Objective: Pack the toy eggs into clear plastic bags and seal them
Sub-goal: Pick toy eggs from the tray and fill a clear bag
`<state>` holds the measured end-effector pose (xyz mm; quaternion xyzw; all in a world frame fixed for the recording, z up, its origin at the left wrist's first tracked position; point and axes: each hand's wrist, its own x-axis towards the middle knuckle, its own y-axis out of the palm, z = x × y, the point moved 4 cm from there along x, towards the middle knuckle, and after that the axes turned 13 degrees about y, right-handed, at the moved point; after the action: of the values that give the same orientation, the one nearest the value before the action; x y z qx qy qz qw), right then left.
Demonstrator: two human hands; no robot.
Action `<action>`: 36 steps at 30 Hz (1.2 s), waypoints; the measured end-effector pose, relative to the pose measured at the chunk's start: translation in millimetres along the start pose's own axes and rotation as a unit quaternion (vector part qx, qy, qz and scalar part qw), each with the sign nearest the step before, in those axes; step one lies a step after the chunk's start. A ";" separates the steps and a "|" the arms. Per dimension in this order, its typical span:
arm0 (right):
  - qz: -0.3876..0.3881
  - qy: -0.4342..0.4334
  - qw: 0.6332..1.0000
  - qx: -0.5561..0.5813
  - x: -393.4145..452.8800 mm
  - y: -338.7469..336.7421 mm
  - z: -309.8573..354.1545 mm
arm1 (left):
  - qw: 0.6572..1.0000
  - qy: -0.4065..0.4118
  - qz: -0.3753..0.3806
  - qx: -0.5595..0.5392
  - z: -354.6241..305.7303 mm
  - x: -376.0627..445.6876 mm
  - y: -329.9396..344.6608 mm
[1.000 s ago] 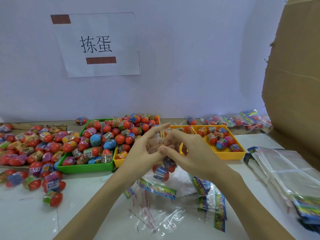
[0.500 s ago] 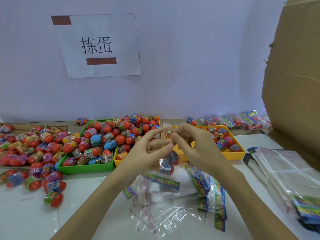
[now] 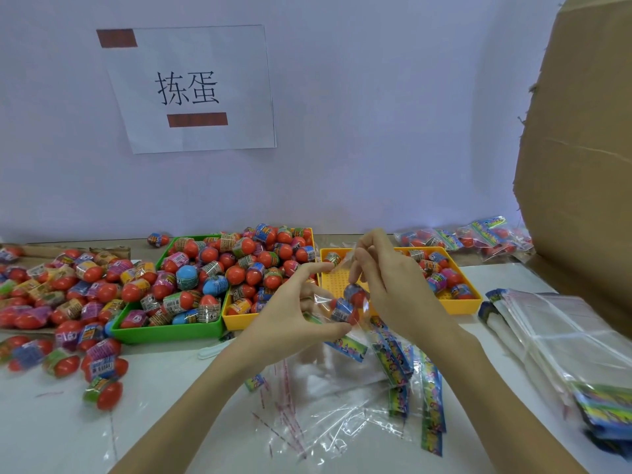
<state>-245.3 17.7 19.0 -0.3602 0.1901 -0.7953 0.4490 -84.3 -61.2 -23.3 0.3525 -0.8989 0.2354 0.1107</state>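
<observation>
Toy eggs (image 3: 347, 302), 2 red-and-blue plastic ones, hanging in clear plastic bag (image 3: 342, 304) above counter (image 3: 171, 388), between left hand (image 3: 294, 319) pinching low and right hand (image 3: 386, 285) pinching the upright mouth above.

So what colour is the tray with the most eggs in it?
Green. The green tray sits left of the yellow ones, piled with eggs; the head view shows it best.

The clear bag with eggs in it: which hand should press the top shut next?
Probably the right hand. Its fingers already pinch the top edge of the clear bag, above the eggs inside. The left hand grips lower down, holding the bag steady.
</observation>
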 end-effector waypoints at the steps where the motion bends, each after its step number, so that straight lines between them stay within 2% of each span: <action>1: 0.000 -0.002 1.000 -0.006 -0.3 0.5 0.5 | 1.000 0.004 0.004 0.007 0.2 -0.4 0.7; 5: 0.002 -0.013 0.999 -0.030 -2.4 2.0 2.8 | 0.999 0.012 -0.001 0.037 -0.5 -1.9 3.5; 11: -0.010 -0.012 0.999 -0.044 -3.0 0.5 5.0 | 0.998 -0.009 -0.055 0.035 1.7 -0.4 -0.5; 15: -0.024 -0.020 0.999 -0.040 -3.3 0.0 4.7 | 0.996 -0.042 -0.068 -0.036 5.4 -0.9 -3.2; 18: -0.027 -0.001 0.999 0.020 -1.7 -3.4 3.0 | 0.990 -0.069 -0.093 -0.080 6.7 0.1 -8.2; 23: -0.018 0.015 0.995 0.095 -1.7 -4.1 2.9 | 0.952 -0.135 -0.141 -0.238 14.6 2.8 -13.1; 27: 0.007 0.044 0.992 0.118 -0.8 -3.5 0.0 | 0.953 -0.119 -0.158 -0.231 14.5 3.4 -15.7; 36: -0.005 0.106 0.988 0.113 0.2 -8.7 -4.9 | 0.977 -0.071 -0.118 -0.163 6.4 2.1 -17.9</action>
<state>-254.0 22.0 21.3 -0.2218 0.1439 -0.8473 0.4606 -73.7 -77.1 -21.9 0.4492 -0.8828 0.0452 0.1298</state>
